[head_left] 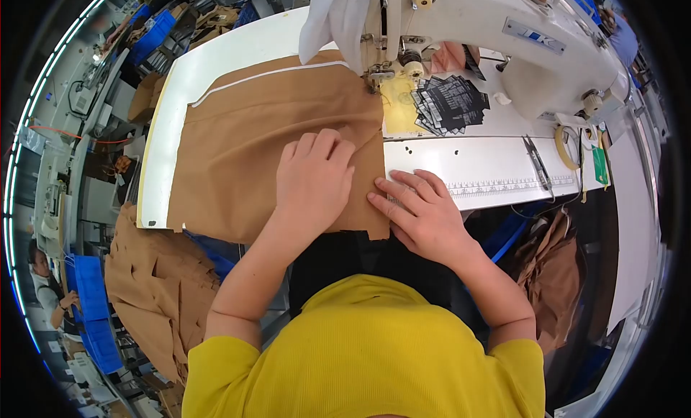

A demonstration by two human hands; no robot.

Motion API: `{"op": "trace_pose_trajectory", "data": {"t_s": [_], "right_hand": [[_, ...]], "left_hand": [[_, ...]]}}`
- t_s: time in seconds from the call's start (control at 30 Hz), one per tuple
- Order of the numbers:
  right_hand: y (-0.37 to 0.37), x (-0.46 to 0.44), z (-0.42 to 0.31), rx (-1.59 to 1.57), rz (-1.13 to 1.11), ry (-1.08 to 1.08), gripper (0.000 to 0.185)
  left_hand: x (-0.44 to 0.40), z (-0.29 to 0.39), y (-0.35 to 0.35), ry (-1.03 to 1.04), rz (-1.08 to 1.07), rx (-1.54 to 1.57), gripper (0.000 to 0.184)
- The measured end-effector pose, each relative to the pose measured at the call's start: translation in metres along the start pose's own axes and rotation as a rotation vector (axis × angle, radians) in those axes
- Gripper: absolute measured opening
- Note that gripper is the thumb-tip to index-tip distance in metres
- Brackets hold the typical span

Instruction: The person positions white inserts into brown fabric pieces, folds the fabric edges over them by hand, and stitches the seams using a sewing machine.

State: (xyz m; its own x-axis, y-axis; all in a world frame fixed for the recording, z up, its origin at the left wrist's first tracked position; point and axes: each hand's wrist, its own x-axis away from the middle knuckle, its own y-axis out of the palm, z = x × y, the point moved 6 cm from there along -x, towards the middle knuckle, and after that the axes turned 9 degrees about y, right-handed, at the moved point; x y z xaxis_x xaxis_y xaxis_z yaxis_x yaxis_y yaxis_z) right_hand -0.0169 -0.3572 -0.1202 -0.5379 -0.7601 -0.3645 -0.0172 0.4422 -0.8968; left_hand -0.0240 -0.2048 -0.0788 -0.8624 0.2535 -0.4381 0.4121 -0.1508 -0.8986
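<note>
A brown fabric panel [245, 152] lies spread over the white sewing table, with a white strip [266, 78] along its far edge. My left hand [317, 177] rests on the middle of the panel, fingers curled into the cloth, which creases around them. At the panel's right edge, my right hand [425, 213] lies with its fingers stretched and apart, fingertips touching cloth and table. The panel's far right corner reaches the presser foot [378, 73] of the white sewing machine [489, 22].
Black printed labels [452, 103] are piled beside the needle area. Thread snips [536, 162], a printed ruler [497, 188] and a tape roll [567, 146] are at the right. Brown cloth heaps [155, 281] hang below the table on both sides. Another person [50, 296] is at far left.
</note>
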Motion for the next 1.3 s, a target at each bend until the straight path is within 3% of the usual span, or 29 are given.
{"op": "trace_pose_trajectory", "data": {"t_s": [0.13,0.3,0.4,0.47,0.5,0.57,0.7,0.77,0.87,0.93,0.97,1.03,1.07,1.1,1.17,1.3], "right_hand": [[0.001,0.000,-0.001,-0.008,0.074,0.042,0.049],[-0.001,0.000,0.000,-0.029,0.084,0.059,0.047],[-0.001,0.000,0.001,-0.034,0.081,0.075,0.048],[-0.002,0.000,0.001,-0.041,0.091,0.071,0.048],[-0.001,0.000,0.001,-0.044,0.091,0.072,0.048],[-0.001,0.000,0.001,-0.035,0.100,0.072,0.047],[-0.001,0.003,0.004,-0.064,0.120,0.075,0.044],[0.004,0.005,0.006,-0.056,0.131,0.070,0.041],[0.003,0.008,0.004,-0.071,0.193,0.054,0.039],[0.001,0.007,0.004,-0.080,0.208,0.054,0.037],[0.000,0.007,0.003,-0.086,0.225,0.049,0.035],[0.001,0.006,0.003,-0.094,0.260,0.036,0.032],[0.000,0.007,0.003,-0.097,0.296,0.021,0.030],[0.000,0.007,0.005,-0.095,0.295,0.024,0.030],[-0.001,0.008,0.007,-0.158,0.303,-0.010,0.026],[-0.005,0.013,0.013,-0.168,0.295,0.012,0.024]], "left_hand": [[0.018,-0.007,0.008,-0.112,-0.032,0.048,0.021],[0.029,-0.038,0.010,-0.215,0.047,0.090,0.016],[0.024,-0.037,-0.005,-0.145,0.213,0.340,0.012],[0.024,-0.033,-0.008,-0.444,0.165,0.769,0.009],[0.022,-0.030,-0.004,-0.445,0.162,0.768,0.009],[0.014,-0.003,-0.013,0.051,0.321,0.431,0.008],[0.021,0.026,0.003,0.273,0.095,0.347,0.016],[0.031,0.034,0.005,0.282,0.005,0.324,0.021],[0.041,0.032,0.006,0.195,0.015,0.320,0.024],[0.047,0.020,0.010,-0.016,0.099,0.522,0.022],[0.048,0.021,0.008,-0.017,0.095,0.522,0.022],[0.057,0.008,0.026,-0.691,0.108,1.291,0.024],[0.048,0.010,0.023,-0.617,0.328,1.399,0.025],[0.048,0.006,0.025,-0.616,0.325,1.402,0.025],[0.038,0.012,0.000,-0.063,0.296,0.662,0.025],[0.039,0.033,-0.001,0.127,0.228,0.426,0.022]]}}
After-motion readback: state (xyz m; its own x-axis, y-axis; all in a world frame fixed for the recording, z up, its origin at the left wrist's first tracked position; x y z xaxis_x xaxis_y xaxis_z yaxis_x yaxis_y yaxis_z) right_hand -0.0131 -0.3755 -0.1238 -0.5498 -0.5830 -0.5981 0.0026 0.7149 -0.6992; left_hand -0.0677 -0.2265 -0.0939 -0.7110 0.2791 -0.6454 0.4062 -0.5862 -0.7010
